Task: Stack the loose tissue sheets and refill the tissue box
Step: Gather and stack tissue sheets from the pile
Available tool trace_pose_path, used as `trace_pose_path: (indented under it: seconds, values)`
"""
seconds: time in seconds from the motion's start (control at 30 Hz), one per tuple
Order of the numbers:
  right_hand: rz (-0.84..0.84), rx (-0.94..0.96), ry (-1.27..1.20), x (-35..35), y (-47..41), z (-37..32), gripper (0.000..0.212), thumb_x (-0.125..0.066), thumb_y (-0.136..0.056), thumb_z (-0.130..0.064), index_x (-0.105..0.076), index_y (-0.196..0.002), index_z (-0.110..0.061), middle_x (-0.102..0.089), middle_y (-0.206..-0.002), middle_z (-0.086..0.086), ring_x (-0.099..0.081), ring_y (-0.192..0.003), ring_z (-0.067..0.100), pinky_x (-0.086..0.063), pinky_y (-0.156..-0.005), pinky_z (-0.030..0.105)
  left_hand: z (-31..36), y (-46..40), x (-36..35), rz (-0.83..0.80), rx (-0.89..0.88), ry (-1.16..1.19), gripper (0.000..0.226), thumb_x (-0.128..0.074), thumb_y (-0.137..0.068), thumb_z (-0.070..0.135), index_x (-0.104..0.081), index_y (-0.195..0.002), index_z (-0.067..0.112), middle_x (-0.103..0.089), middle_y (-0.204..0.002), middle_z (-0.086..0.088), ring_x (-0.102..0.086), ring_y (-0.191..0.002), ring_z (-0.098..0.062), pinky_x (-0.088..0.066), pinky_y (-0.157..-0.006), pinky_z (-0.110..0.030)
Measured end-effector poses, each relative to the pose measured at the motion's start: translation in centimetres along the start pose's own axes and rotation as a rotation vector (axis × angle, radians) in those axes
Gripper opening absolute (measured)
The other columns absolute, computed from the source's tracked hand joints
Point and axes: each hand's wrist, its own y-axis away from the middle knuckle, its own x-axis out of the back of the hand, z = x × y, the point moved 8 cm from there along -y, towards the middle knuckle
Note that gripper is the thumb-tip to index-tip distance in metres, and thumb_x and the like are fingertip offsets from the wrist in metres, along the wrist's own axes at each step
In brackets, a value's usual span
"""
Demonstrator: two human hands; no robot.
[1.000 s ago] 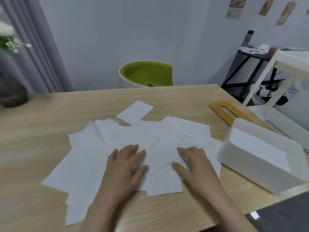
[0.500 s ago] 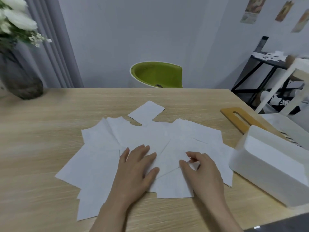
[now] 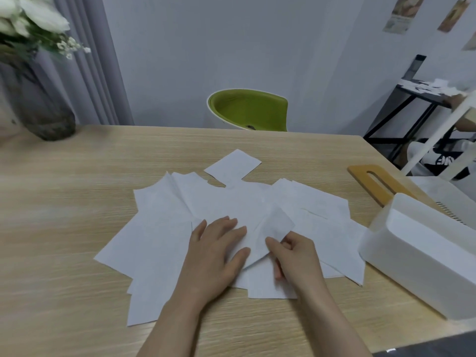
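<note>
Loose tissue sheets (image 3: 164, 243) fanned across table (image 3: 64, 228) centre; left hand (image 3: 219, 251) flat, fingers straight, pressing them; right hand (image 3: 296, 253) pinching lifted sheet (image 3: 275, 225); white tissue box (image 3: 422, 256) at three o'clock, open, interior contents unclear; wooden lid (image 3: 373, 181) at two o'clock.

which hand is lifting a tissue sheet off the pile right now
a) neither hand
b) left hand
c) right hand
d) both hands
c: the right hand pinches the raised corner of one tissue sheet, while the left hand lies flat on the pile.
</note>
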Motion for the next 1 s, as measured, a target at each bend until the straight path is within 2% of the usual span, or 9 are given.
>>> trace_pose_path:
  seconds: [0.2,0.3,0.43,0.63,0.7,0.73,0.8,0.9,1.0]
  values:
    - [0.139,0.112,0.091,4.7,-0.5,-0.8,0.028,-0.058,-0.091,-0.013,-0.057,-0.064,-0.008,-0.054,-0.051,-0.006,-0.05,-0.053,0.007,-0.036,-0.054,0.022,-0.3,-0.2,0.0,-0.024,0.066,0.056,0.058,-0.032,-0.085,0.064,-0.058,-0.13,0.037,-0.049,-0.137,0.022,-0.029,-0.134,0.011,-0.005,-0.118,-0.026]
    - [0.039,0.118,0.114,6.1,-1.0,-1.2,0.033,-0.054,-0.094,-0.008,-0.052,-0.062,-0.012,-0.043,-0.039,-0.013,-0.038,-0.037,0.0,-0.028,-0.042,0.009,-0.3,-0.3,0.1,-0.031,0.101,0.102,0.062,-0.03,-0.083,0.067,-0.057,-0.13,0.037,-0.051,-0.135,0.024,-0.028,-0.133,0.013,-0.004,-0.118,-0.023]
    - [-0.154,0.082,0.104,6.0,-1.5,-1.0,0.015,-0.052,-0.095,-0.007,-0.063,-0.087,-0.002,-0.034,-0.04,-0.012,-0.028,-0.035,0.002,-0.025,-0.039,0.011,0.2,-0.3,0.2,-0.07,0.164,0.248,0.062,-0.034,-0.078,0.07,-0.059,-0.124,0.039,-0.056,-0.127,0.027,-0.03,-0.128,0.019,-0.004,-0.117,-0.021]
    - [-0.335,0.154,0.068,1.3,-1.1,-2.3,0.018,-0.051,-0.096,-0.006,-0.068,-0.1,-0.011,-0.041,-0.045,-0.012,-0.03,-0.039,0.002,-0.026,-0.041,0.01,0.7,-0.1,0.2,-0.121,0.253,0.53,0.047,-0.046,-0.076,0.069,-0.07,-0.095,0.034,-0.07,-0.1,0.022,-0.049,-0.112,0.014,-0.008,-0.112,-0.013]
    - [-0.377,0.156,0.031,0.0,-0.9,-2.4,0.019,-0.052,-0.095,-0.005,-0.068,-0.101,-0.013,-0.047,-0.048,-0.011,-0.03,-0.039,0.003,-0.026,-0.041,0.011,0.3,0.1,0.7,-0.076,0.307,0.601,0.041,-0.054,-0.077,0.058,-0.067,-0.08,0.02,-0.07,-0.08,0.007,-0.059,-0.086,0.006,-0.033,-0.1,-0.019]
    - [-0.394,0.158,0.012,-0.6,-0.8,-2.5,0.019,-0.052,-0.095,-0.005,-0.068,-0.101,-0.014,-0.052,-0.05,-0.01,-0.03,-0.039,0.003,-0.026,-0.041,0.011,-0.1,0.3,1.2,-0.034,0.346,0.639,0.033,-0.059,-0.078,0.05,-0.066,-0.076,0.017,-0.067,-0.075,0.001,-0.059,-0.076,-0.001,-0.042,-0.084,-0.024]
    - [-0.403,0.159,-0.005,-1.3,-0.6,-2.5,0.016,-0.055,-0.093,-0.005,-0.068,-0.097,-0.014,-0.057,-0.055,-0.009,-0.032,-0.039,0.003,-0.027,-0.041,0.011,-0.8,0.5,2.2,0.049,0.421,0.707,0.02,-0.063,-0.078,0.037,-0.067,-0.075,0.017,-0.067,-0.074,-0.005,-0.058,-0.068,-0.01,-0.044,-0.066,-0.03]
    - [-0.301,0.187,0.081,-1.3,-1.2,-2.1,0.012,-0.061,-0.09,-0.009,-0.069,-0.087,-0.017,-0.064,-0.065,-0.001,-0.047,-0.048,0.001,-0.036,-0.049,0.011,-1.9,0.7,3.8,0.142,0.5,0.746,0.019,-0.064,-0.077,0.032,-0.067,-0.072,0.014,-0.065,-0.071,-0.008,-0.056,-0.066,-0.012,-0.043,-0.063,-0.03]
    - [-0.157,0.287,0.23,-0.8,-2.1,-2.4,0.018,-0.066,-0.087,-0.013,-0.067,-0.09,-0.031,-0.066,-0.086,-0.009,-0.051,-0.07,-0.002,-0.039,-0.066,0.012,-3.9,1.5,5.4,0.258,0.588,0.747,0.019,-0.069,-0.085,0.021,-0.064,-0.071,0.011,-0.061,-0.065,-0.006,-0.052,-0.063,-0.011,-0.04,-0.062,-0.029]
